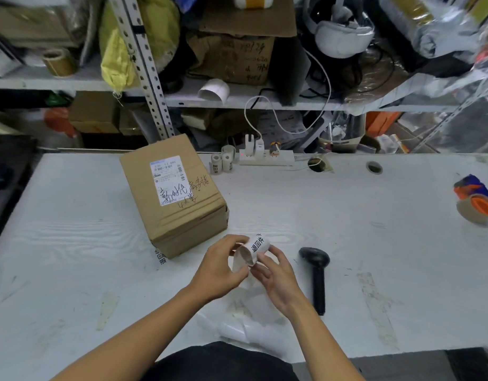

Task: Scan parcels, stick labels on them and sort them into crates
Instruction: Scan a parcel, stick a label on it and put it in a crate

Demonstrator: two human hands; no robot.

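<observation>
Behind cluttered shelves, on the white table (347,243), your left hand (220,266) and right hand (275,273) both grip the label roll (252,250), apparently peeling one; next, press it onto the cardboard box (174,193).

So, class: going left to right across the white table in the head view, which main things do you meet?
Cardboard parcel → label roll held in both hands → black scanner → orange tape dispenser.

Printed text on the parcel's shipping label (168,180) too small to read; left hand (220,268) hides part of the label roll (251,253); shelf contents (443,37) blurred; tape dispenser (476,200) cut by the right edge
</observation>
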